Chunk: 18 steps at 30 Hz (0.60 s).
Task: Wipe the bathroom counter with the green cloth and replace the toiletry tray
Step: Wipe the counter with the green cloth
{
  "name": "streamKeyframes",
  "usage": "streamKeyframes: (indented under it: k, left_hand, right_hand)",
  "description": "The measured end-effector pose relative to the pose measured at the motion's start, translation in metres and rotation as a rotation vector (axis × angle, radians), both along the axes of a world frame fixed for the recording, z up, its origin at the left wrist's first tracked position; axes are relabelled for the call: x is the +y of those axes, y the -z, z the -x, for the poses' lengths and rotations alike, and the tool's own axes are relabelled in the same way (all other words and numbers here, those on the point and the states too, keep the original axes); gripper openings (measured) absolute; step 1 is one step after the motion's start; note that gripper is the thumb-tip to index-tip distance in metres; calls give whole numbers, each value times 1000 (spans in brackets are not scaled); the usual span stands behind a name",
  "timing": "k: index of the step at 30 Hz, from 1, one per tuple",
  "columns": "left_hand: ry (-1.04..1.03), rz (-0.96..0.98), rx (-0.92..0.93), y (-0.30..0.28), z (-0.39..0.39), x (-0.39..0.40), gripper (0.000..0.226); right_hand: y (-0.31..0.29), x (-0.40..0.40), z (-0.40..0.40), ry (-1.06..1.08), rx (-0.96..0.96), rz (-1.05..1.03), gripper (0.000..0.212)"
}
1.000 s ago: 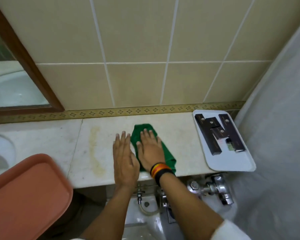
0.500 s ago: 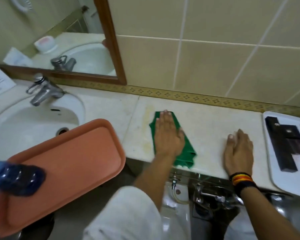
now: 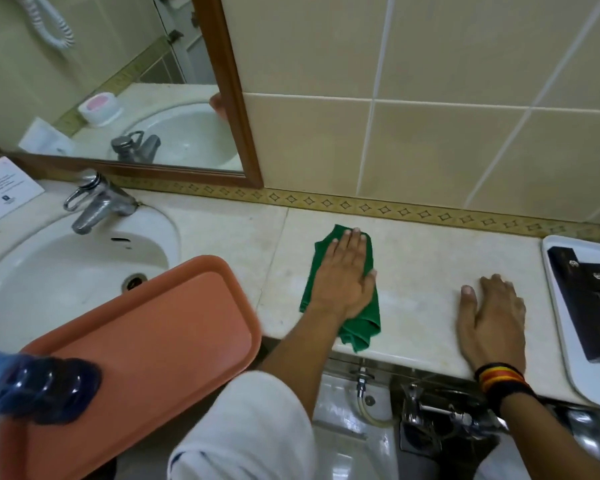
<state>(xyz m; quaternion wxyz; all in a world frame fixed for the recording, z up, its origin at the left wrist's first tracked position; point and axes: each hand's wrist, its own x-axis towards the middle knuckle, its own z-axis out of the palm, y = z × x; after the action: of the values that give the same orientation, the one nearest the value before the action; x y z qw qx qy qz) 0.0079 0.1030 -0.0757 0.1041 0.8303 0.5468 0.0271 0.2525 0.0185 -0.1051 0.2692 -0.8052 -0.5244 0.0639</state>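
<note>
The green cloth (image 3: 361, 329) lies crumpled on the pale marble counter (image 3: 423, 258), just right of a seam. My left hand (image 3: 343, 275) presses flat on top of it, fingers pointing at the wall. Further right, my right hand (image 3: 492, 320) rests palm down on the bare counter, holding nothing, a striped band on its wrist. The white toiletry tray (image 3: 575, 362) sits at the counter's right end with dark boxes (image 3: 589, 292) on it.
An orange tray (image 3: 146, 327) overhangs the white sink (image 3: 49, 271) at the left, with a blurred blue bottle (image 3: 32, 389) on it. A chrome tap (image 3: 94, 202), a paper card (image 3: 4, 188) and a framed mirror (image 3: 118, 81) stand behind. Chrome pipework (image 3: 430, 410) sits below the counter edge.
My right hand left the cloth and moved right onto the bare counter. My left hand took over the cloth and slid it left. The view swung left toward the sink.
</note>
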Motion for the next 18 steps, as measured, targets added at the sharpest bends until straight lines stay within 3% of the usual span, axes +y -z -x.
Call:
streamKeyframes:
  k: [2, 5, 8, 13, 18]
  left_hand:
    - [-49, -24, -7, 0, 17, 16, 70]
    - [-368, -84, 58, 2, 58, 45, 70]
    - [-487, -58, 95, 6, 70, 50, 72]
    - [-421, -68, 70, 12, 24, -23, 75]
    - [-295, -65, -54, 6, 38, -36, 72]
  right_hand:
    - [3, 0, -2, -2, 3, -8, 61]
    - [3, 4, -2, 7, 14, -29, 60]
    - [8, 6, -1, 18, 10, -24, 61]
    - [1, 3, 2, 11, 47, 26, 63]
    - [-29, -45, 9, -65, 359, -108, 43]
